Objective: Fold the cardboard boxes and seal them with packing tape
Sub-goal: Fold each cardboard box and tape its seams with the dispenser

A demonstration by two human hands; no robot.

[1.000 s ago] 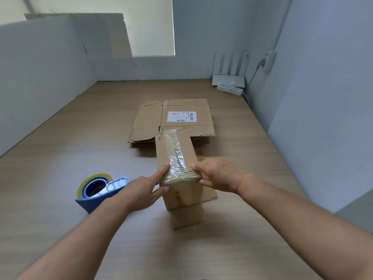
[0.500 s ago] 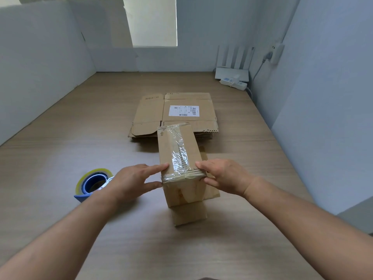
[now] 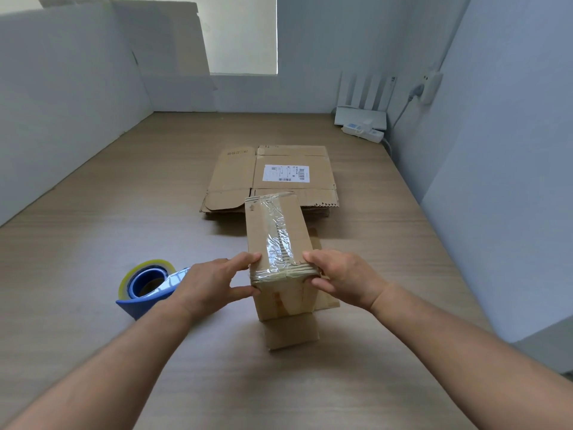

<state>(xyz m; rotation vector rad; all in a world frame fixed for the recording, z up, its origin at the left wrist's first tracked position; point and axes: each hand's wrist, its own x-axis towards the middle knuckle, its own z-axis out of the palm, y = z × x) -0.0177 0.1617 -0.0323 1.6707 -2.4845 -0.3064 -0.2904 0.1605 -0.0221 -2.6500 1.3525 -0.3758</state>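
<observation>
Pinching the near top corners of the small brown cardboard box, the left grip and right grip each hold it between fingers and thumb on the wooden surface, in front of the flat cardboard stack. Its clear packing tape lies wrinkled; hard or uneven pressing could peel it or tip the box.

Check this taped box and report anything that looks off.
The clear tape on top of the box is wrinkled and bunched into ridges at the near edge, where the left hand and right hand grip it. Below, the bottom flaps splay flat on the table, untaped.
</observation>
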